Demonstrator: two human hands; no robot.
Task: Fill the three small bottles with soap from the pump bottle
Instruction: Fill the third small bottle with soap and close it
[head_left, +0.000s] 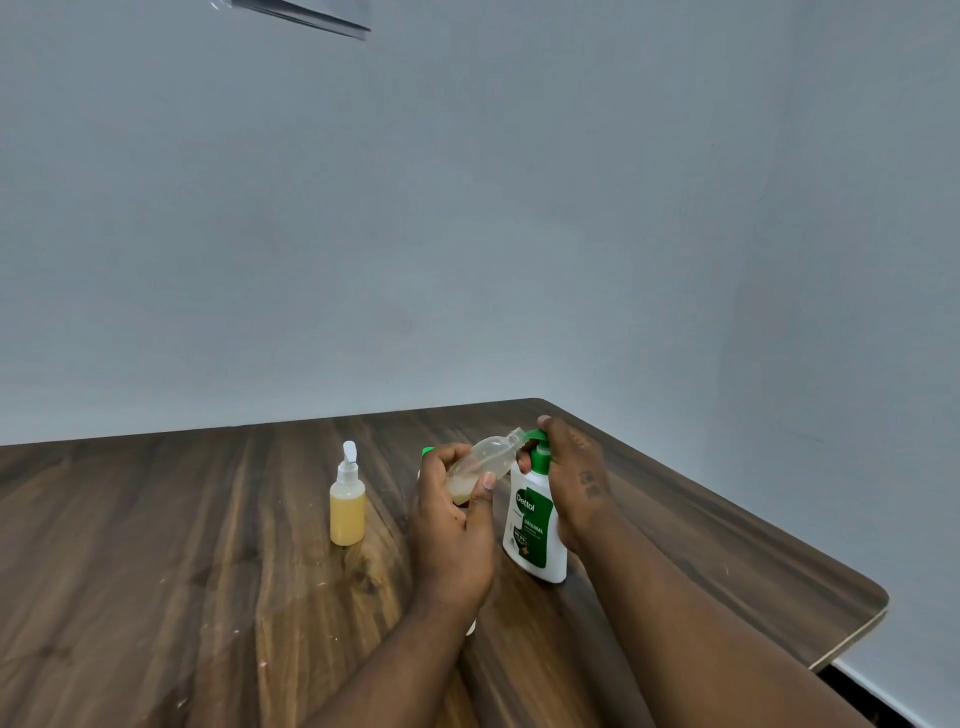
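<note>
- Two bare forearms come in from the bottom edge, reaching toward the white plastic pump bottle (535, 525) w/ green label and green pump head, which stands upright on the dark wood-grain table (156, 545).
- Left hand (452, 525), just left of the pump bottle: fingers and thumb curled round the small clear plastic bottle (480, 460), gripping its lower half.
- That clear bottle is off the table and tilted, open neck pointing up and right to meet the pump bottle's green spout. A little pale yellowish soap sits at its low end; the rest looks empty.
- Right hand (571, 467), on the right side of the pump bottle: fingers wrapped over the top of the green pump head, thumb at the neck in front, palm alongside the body.
- Small bottle filled w/ yellow soap (347, 514), white pump cap: upright on the table, well left of the pump bottle, apart from both hands.
- Green-tipped item (427, 451) peeks out behind the left hand's fingers, left of the pump bottle; mostly hidden, can't tell what it is.
- Grey wall behind the pump bottle.
</note>
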